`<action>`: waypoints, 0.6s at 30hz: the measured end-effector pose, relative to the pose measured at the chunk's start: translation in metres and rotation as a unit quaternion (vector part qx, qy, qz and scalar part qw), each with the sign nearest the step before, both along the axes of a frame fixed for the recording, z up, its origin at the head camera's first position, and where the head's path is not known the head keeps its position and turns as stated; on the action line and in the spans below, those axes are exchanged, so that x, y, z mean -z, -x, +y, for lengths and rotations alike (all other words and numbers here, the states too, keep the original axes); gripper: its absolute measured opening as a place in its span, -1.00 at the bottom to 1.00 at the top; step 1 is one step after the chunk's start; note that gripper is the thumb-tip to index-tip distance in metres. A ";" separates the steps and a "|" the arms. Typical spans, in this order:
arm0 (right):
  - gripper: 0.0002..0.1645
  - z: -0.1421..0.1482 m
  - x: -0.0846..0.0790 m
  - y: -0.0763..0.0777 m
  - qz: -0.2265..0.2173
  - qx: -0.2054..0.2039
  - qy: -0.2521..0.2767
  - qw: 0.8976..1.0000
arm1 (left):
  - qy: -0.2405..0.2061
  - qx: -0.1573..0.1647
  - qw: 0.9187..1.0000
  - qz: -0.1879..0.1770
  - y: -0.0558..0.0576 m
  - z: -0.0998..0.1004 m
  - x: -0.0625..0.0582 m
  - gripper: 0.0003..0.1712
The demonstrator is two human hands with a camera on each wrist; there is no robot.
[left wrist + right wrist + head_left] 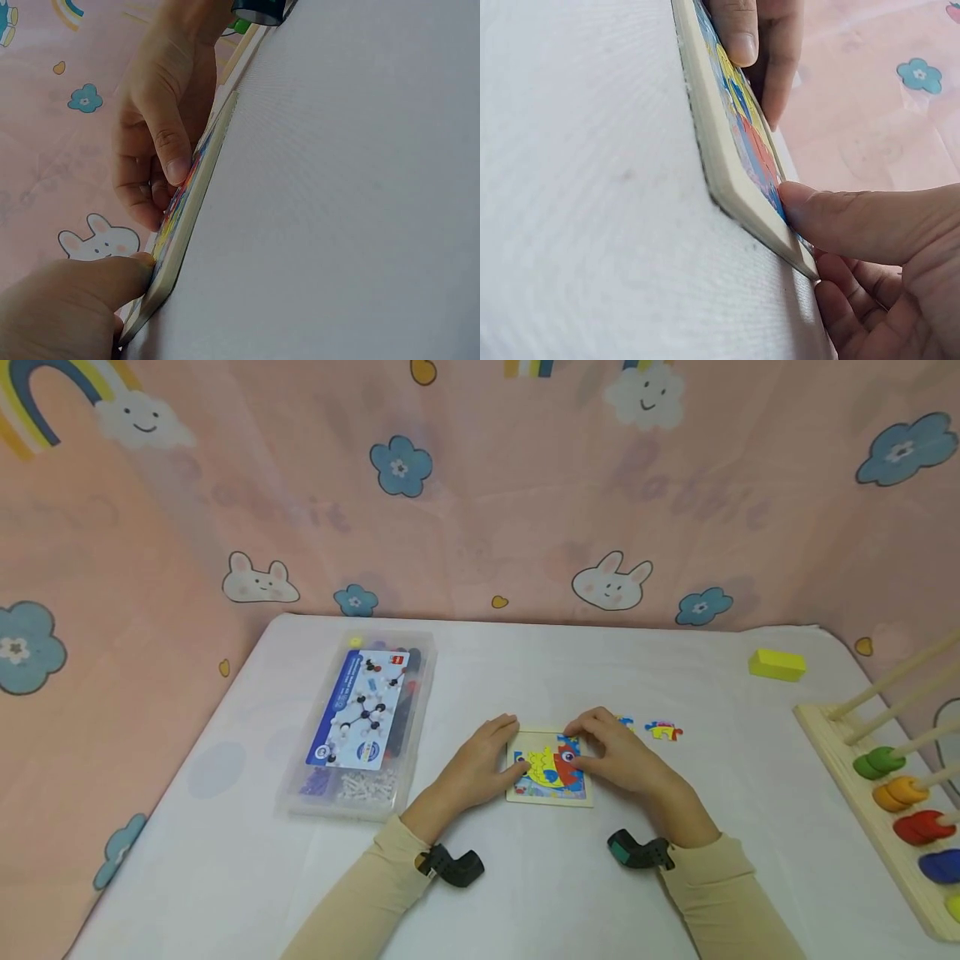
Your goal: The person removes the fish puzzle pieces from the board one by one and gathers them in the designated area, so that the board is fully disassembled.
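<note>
A small wooden jigsaw puzzle [551, 787] lies on the white table, its picture a yellow and red fish on blue. Bare pale wood shows along its upper left part. My left hand [480, 768] grips the puzzle's left side, thumb on the picture and fingers along the edge. From the right, my right hand [626, 756] holds the corner, its thumb [810, 210] on the picture near the red head and its other fingers curled at the edge. Two loose puzzle pieces lie beyond the right hand; one piece [664, 731] shows whole, the other is partly hidden by that hand.
A clear plastic case [300, 806] of molecule model parts lies to the left. At the far right stand a wooden peg rack [832, 752] with coloured rings and a yellow block [777, 665]. A pink patterned cloth [480, 510] hangs behind the table.
</note>
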State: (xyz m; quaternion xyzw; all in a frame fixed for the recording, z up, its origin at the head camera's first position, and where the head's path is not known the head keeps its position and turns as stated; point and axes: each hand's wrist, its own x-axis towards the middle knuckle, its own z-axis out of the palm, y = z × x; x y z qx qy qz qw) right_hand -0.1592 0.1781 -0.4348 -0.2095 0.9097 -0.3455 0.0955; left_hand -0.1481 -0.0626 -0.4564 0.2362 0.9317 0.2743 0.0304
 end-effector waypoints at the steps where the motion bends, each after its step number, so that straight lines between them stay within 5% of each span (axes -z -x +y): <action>1: -0.56 0.000 0.000 0.000 0.001 -0.001 0.000 1.000 | 0.000 0.001 1.000 0.001 0.000 0.000 0.000 -0.26; 18: -0.59 0.000 0.002 0.000 0.014 0.004 0.030 0.999 | -0.012 0.007 1.000 0.010 0.000 -0.001 -0.001 -0.26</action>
